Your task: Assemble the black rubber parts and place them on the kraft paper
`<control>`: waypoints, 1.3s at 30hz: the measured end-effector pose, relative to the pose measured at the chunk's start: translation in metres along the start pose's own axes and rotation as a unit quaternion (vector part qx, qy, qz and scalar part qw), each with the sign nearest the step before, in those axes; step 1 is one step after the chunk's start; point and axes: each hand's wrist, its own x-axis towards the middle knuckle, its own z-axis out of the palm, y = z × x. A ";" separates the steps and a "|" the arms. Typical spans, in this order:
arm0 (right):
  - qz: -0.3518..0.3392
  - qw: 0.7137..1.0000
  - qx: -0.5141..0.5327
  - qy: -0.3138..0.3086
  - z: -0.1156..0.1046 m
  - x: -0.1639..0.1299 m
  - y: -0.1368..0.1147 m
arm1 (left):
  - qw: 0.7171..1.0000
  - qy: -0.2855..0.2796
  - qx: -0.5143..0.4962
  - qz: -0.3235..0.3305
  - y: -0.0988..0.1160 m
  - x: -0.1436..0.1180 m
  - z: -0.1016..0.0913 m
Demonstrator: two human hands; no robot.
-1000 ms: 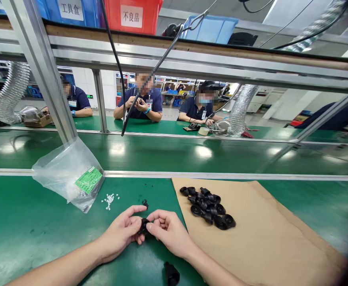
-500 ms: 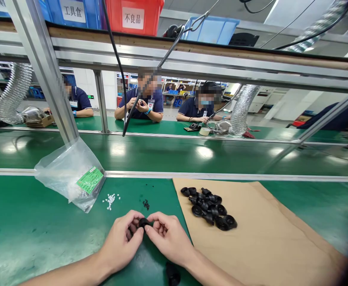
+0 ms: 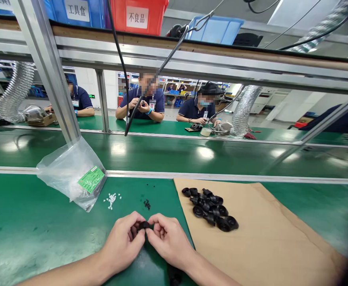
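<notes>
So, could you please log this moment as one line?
left hand: pinching small black part | right hand: pinching same part | black parts pile: on brown paper | plastic bag: left

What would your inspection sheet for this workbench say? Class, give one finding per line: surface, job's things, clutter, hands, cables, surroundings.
Surface: green bench mat, with brown paper sheet on its right part.
Job's things: small black part pinched between both hands; pile of black parts on the paper.
Clutter: clear plastic bag with green label; white pellets; black bits.
Hands: left hand and right hand meet on the part.
Cables: black cable hangs from the overhead rail.
Surroundings: conveyor belt; co-workers seated opposite; red bin and blue bins above.
</notes>
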 end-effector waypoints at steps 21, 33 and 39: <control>0.001 0.999 -0.043 0.032 -0.001 0.001 -0.005 | 1.000 -0.003 -0.027 0.004 -0.001 0.002 0.001; -0.002 0.998 -0.056 0.025 -0.001 0.000 -0.006 | 0.996 -0.014 -0.076 -0.042 -0.004 0.003 0.001; -0.007 0.997 -0.070 0.026 -0.004 0.002 0.001 | 0.995 -0.019 -0.083 -0.059 -0.011 0.005 0.002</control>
